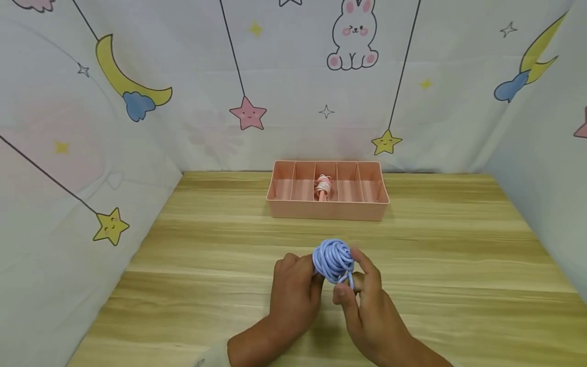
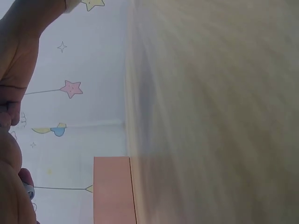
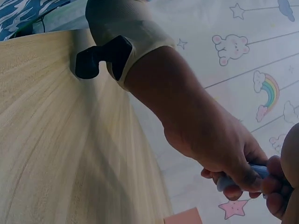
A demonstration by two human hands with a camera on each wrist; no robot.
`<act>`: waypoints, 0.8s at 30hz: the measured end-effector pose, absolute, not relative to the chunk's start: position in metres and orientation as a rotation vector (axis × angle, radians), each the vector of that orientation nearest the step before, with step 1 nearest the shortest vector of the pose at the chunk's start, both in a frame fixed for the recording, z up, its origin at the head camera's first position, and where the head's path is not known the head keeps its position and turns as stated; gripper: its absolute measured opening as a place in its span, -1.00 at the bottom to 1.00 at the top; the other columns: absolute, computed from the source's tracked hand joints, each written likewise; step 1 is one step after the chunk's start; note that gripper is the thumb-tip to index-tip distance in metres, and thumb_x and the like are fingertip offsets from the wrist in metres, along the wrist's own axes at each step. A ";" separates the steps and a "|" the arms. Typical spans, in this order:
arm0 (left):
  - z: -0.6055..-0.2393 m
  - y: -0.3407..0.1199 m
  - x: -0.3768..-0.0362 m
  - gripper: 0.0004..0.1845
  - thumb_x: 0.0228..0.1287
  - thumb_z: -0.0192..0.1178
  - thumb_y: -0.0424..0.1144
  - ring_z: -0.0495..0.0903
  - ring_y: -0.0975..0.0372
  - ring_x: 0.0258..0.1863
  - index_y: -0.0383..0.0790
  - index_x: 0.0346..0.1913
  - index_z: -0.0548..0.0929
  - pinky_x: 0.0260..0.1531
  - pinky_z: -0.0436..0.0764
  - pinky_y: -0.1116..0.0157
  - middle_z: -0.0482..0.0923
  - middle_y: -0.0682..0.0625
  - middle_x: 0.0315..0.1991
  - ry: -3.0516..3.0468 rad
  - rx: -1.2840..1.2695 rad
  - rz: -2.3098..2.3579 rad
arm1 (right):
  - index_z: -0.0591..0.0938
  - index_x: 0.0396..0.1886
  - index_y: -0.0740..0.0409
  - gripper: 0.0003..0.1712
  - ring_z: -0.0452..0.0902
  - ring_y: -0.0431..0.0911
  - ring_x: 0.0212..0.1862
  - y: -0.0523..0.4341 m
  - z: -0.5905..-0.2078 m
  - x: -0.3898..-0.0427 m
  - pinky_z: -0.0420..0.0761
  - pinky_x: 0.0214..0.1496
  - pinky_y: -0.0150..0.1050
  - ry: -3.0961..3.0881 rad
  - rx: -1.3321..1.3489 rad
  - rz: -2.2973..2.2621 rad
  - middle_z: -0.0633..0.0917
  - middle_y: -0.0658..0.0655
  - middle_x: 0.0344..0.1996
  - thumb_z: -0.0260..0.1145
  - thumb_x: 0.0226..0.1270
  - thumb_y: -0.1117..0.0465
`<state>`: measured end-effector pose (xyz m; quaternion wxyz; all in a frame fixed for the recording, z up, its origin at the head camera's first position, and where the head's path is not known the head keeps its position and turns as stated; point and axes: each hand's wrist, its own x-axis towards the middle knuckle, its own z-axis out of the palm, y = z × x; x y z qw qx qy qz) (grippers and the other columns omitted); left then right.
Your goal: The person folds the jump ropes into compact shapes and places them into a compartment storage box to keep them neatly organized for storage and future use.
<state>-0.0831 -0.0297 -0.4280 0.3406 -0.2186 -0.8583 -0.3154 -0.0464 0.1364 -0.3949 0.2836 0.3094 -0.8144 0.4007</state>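
In the head view a blue jump rope (image 1: 332,259), its cord wound into a thick bundle, is held up over the front middle of the table. My left hand (image 1: 295,285) grips it from the left, just below the windings. From the right, my right hand (image 1: 378,311) pinches a loop of cord at the lower side of the bundle, with its index finger against the windings. A pale blue handle (image 3: 226,183) pokes out of the left fist in the right wrist view. Fingers mostly hide the rope in the left wrist view.
Behind the hands stands a pink tray (image 1: 326,210) split into several narrow compartments. Its middle compartment holds a wound pink-and-white jump rope (image 1: 323,184). The wood-grain table (image 1: 220,229) is closed in by a printed white curtain (image 1: 293,86) at the back and sides.
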 end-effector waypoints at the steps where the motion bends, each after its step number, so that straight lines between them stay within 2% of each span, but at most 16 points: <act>1: -0.428 -0.029 -0.083 -0.82 0.18 0.38 -0.27 0.33 0.22 -0.45 -0.08 -0.36 0.54 -0.37 0.30 0.24 0.47 0.15 -0.56 -2.238 -0.568 -0.832 | 0.09 0.47 0.51 -0.30 0.55 -0.27 -0.31 0.137 -0.395 -0.047 0.53 -0.14 -0.40 -2.171 0.836 1.077 0.62 -0.09 -0.35 -0.13 0.71 -0.01; 6: -0.431 -0.028 -0.081 -0.82 0.20 0.36 -0.31 0.31 0.24 -0.45 -0.08 -0.35 0.51 -0.35 0.29 0.27 0.46 0.17 -0.56 -2.257 -0.568 -0.882 | 0.26 0.41 0.58 -0.26 0.55 -0.11 -0.14 0.140 -0.394 -0.052 0.42 0.19 -0.39 -2.077 0.868 1.080 0.63 0.06 -0.20 -0.01 0.67 -0.04; 9: -0.433 -0.027 -0.081 -0.84 0.19 0.35 -0.31 0.33 0.25 -0.44 -0.08 -0.32 0.54 -0.34 0.31 0.26 0.52 0.17 -0.54 -2.251 -0.580 -0.905 | 0.42 0.29 0.62 -0.32 0.62 -0.08 -0.20 0.138 -0.395 -0.055 0.51 0.11 -0.44 -1.940 0.831 1.066 0.67 0.15 -0.26 0.09 0.64 0.00; 11: -0.434 -0.026 -0.081 -0.86 0.19 0.34 -0.30 0.34 0.24 -0.42 -0.09 -0.28 0.57 -0.32 0.33 0.26 0.56 0.16 -0.49 -2.242 -0.592 -0.927 | 0.53 0.21 0.58 -0.39 0.63 -0.09 -0.31 0.135 -0.395 -0.059 0.58 -0.06 -0.47 -1.820 0.794 1.061 0.67 0.16 -0.36 0.12 0.62 0.03; 12: -0.434 -0.026 -0.080 -0.87 0.19 0.34 -0.31 0.35 0.24 -0.42 -0.10 -0.26 0.58 -0.31 0.33 0.25 0.58 0.16 -0.46 -2.237 -0.595 -0.938 | 0.58 0.18 0.54 -0.43 0.60 -0.12 -0.38 0.133 -0.394 -0.060 0.58 -0.18 -0.49 -1.760 0.772 1.062 0.65 0.13 -0.44 0.13 0.61 0.04; 14: -0.434 -0.025 -0.080 -0.85 0.17 0.33 -0.34 0.35 0.24 -0.42 -0.11 -0.23 0.60 -0.30 0.34 0.25 0.59 0.14 -0.44 -2.218 -0.598 -0.960 | 0.66 0.16 0.39 -0.51 0.48 -0.09 -0.41 0.129 -0.390 -0.063 0.47 -0.25 -0.50 -1.652 0.734 1.046 0.56 0.13 -0.50 0.16 0.59 0.05; 17: -0.432 -0.024 -0.077 -0.83 0.16 0.32 -0.38 0.32 0.26 -0.43 -0.12 -0.21 0.60 -0.31 0.33 0.26 0.51 0.14 -0.47 -2.195 -0.597 -1.027 | 0.73 0.12 0.24 -0.58 0.38 0.01 -0.23 0.121 -0.383 -0.066 0.34 -0.11 -0.35 -1.508 0.711 1.018 0.48 0.25 -0.32 0.18 0.57 0.04; 19: -0.430 -0.023 -0.073 -0.83 0.24 0.28 -0.42 0.34 0.28 -0.40 -0.14 -0.15 0.60 -0.30 0.36 0.27 0.47 0.13 -0.43 -2.188 -0.635 -1.151 | 0.75 0.05 0.32 -0.59 0.45 0.10 -0.01 0.118 -0.380 -0.067 0.37 0.10 -0.28 -1.407 0.764 1.080 0.53 0.39 -0.14 0.18 0.58 0.08; 21: -0.428 -0.023 -0.068 -0.80 0.38 0.19 -0.46 0.46 0.29 -0.26 -0.21 0.00 0.57 -0.19 0.47 0.30 0.53 0.09 -0.26 -2.172 -0.715 -1.391 | 0.70 -0.06 0.52 -0.60 0.48 0.22 0.22 0.117 -0.380 -0.068 0.40 0.32 -0.18 -1.292 0.924 1.234 0.55 0.55 0.03 0.13 0.61 0.21; 24: -0.424 -0.024 -0.063 -0.66 0.51 0.02 -0.53 0.56 0.18 0.08 -0.30 0.27 0.44 0.07 0.57 0.23 0.57 -0.10 0.07 -2.066 -0.823 -1.769 | 0.58 -0.22 0.63 -0.62 0.51 0.20 0.31 0.122 -0.384 -0.070 0.44 0.37 -0.08 -1.207 1.128 1.521 0.65 0.47 0.09 -0.01 0.65 0.34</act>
